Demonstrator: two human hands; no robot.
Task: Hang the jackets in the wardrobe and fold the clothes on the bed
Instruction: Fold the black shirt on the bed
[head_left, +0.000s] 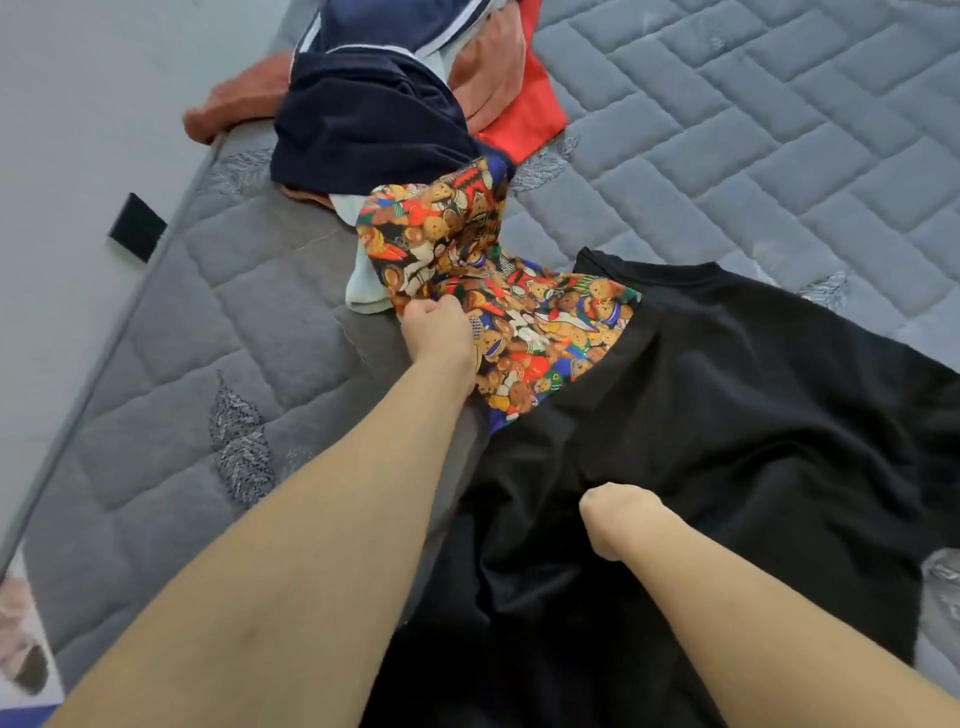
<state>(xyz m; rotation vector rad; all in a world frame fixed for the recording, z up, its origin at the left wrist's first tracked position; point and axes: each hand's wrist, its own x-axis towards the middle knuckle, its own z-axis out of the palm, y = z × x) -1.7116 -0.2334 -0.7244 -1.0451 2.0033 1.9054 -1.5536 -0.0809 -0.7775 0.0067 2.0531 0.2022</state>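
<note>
Head view: the left hand (439, 332) pinches the near edge of the bear-print garment (498, 291), whose long axis runs from 5 toward 11 o'clock, up to the clothes pile (384, 109). The right hand (618, 519) grips the black shirt (753, 441) at 5 o'clock, fingers curled under. Both lie on the grey quilted mattress (779, 130); a pale floor (78, 104) lies at 9 o'clock.
</note>
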